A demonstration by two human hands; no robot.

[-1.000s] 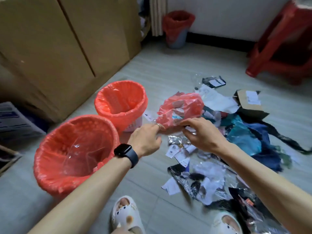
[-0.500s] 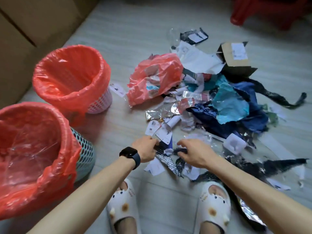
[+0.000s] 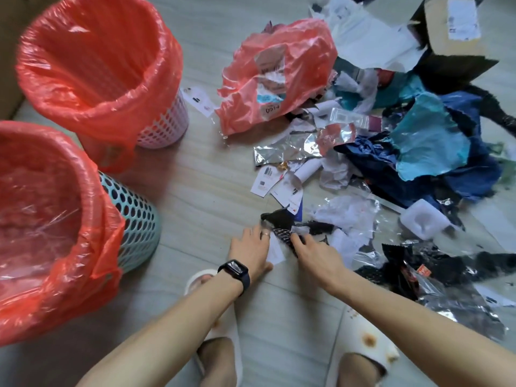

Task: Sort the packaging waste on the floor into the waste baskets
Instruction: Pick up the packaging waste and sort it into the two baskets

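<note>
Location type: a room in a private home. Indicators:

- The floor [image 3: 212,196] is laid with pale grey wood-grain planks.
- 2 small perforated plastic waste baskets, 1 pink [image 3: 167,127] and 1 teal [image 3: 136,219], stand on it, each lined with a thin red bag.
- The person wears soft white household slippers [image 3: 363,331].
- The packaging waste [image 3: 427,141] consists of torn courier mailers, labels, foil and a cardboard box [image 3: 437,32] bearing a shipping label, consistent with domestic parcel deliveries.

Single head-worn view, looking steeply down and forward, close above floor [image 3: 201,196], wide-angle
</note>
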